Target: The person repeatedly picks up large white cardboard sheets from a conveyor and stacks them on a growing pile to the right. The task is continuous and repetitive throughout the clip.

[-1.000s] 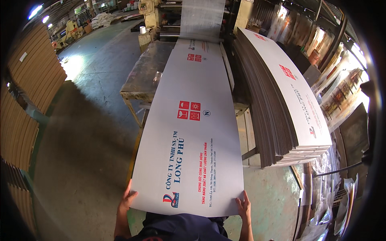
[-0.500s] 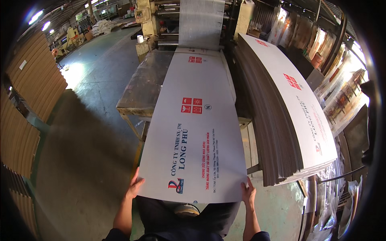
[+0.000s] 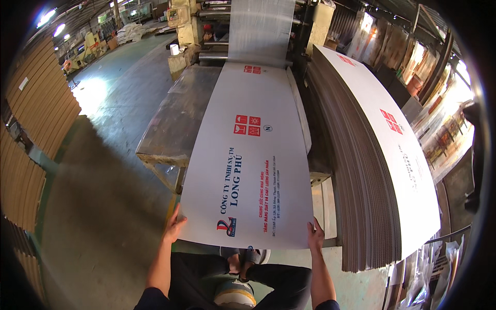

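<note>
A long white cardboard sheet (image 3: 206,181) with red handling symbols and blue and red print stretches from my hands to the machine rollers. With the thumb over the top, my left hand (image 3: 175,227) grips its near left corner. On the opposite side my right hand (image 3: 315,235) is closed on the near right corner. The fingers under the sheet are mostly hidden. The sheet's far part lies on a metal feed table (image 3: 168,119), and its far end sits just below a hanging translucent plastic sheet (image 3: 258,31).
To the right stands a tall curved stack of similar printed sheets (image 3: 361,191). Brown cardboard piles (image 3: 39,88) line the left side. A roller machine with a pale frame (image 3: 185,31) is ahead. Below the sheet are my feet and a round bucket-like seat (image 3: 235,294).
The sheet has slid a little away from me toward the rollers, both hands still at its near corners. The view has shifted slightly, and my feet now show beneath the sheet.
</note>
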Action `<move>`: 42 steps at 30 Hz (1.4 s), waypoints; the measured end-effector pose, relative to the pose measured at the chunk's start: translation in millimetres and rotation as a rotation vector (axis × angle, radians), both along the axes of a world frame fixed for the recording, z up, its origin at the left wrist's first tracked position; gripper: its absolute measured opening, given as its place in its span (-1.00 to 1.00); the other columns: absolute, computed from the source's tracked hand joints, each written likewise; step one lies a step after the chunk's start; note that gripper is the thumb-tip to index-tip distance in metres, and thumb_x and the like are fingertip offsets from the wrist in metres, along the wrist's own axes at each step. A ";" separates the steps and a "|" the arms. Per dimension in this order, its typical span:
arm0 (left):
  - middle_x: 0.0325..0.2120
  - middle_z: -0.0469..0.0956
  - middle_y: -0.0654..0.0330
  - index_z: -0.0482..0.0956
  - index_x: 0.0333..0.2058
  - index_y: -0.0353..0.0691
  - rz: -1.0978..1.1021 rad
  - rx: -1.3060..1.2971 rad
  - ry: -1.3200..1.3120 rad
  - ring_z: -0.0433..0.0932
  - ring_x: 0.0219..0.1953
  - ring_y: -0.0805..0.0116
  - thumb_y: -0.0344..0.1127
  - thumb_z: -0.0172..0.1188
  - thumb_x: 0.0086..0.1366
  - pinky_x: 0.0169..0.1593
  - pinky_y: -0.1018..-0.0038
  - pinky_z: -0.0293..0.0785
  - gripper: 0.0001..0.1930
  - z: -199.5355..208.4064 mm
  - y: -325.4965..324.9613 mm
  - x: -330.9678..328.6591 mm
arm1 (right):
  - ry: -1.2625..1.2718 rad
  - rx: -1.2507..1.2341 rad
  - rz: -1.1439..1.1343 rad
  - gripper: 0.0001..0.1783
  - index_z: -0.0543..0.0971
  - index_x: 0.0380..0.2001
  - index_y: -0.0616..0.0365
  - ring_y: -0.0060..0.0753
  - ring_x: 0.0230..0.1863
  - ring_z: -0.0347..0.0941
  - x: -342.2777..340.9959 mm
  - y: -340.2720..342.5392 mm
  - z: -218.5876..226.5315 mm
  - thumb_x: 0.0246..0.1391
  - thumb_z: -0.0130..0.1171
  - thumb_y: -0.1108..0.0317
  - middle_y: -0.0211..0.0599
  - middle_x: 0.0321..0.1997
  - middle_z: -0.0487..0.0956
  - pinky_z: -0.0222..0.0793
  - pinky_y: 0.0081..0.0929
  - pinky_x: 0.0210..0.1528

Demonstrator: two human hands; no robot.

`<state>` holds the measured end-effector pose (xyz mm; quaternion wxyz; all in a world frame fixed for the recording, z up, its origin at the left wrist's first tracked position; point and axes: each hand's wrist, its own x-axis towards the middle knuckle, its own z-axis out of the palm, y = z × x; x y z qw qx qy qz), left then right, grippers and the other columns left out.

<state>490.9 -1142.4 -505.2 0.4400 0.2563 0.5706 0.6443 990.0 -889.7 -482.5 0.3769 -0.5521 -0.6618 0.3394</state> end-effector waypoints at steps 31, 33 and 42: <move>-0.10 0.57 0.21 0.37 0.11 -0.18 -0.686 -0.190 -0.185 0.59 -0.15 0.42 -0.27 0.04 0.37 -0.13 0.51 0.50 -0.64 59.3 -48.5 280.8 | -0.910 0.277 -0.267 -0.50 0.43 0.06 0.30 0.16 0.21 0.30 194.1 -81.1 314.0 0.06 0.15 0.30 0.19 0.19 0.38 0.26 -0.15 0.23; -0.10 0.56 0.22 0.37 0.12 -0.19 -0.709 -0.199 -0.189 0.59 -0.14 0.43 -0.26 0.04 0.37 -0.11 0.51 0.48 -0.63 65.8 -53.2 283.7 | -0.843 0.233 -0.125 -0.58 0.50 -0.01 0.25 0.09 0.20 0.32 215.5 -84.5 320.5 0.07 0.15 0.28 0.17 0.16 0.40 0.29 -0.16 0.20; -0.16 0.57 0.13 0.38 0.07 -0.25 -0.713 -0.236 -0.208 0.62 -0.23 0.38 -0.29 0.05 0.36 -0.19 0.51 0.52 -0.66 59.9 -72.4 286.7 | -0.929 0.083 -0.121 0.00 0.28 0.25 0.12 0.06 0.39 0.06 252.1 -73.7 318.3 -0.11 0.17 -0.36 0.13 0.34 0.20 -0.03 0.08 0.33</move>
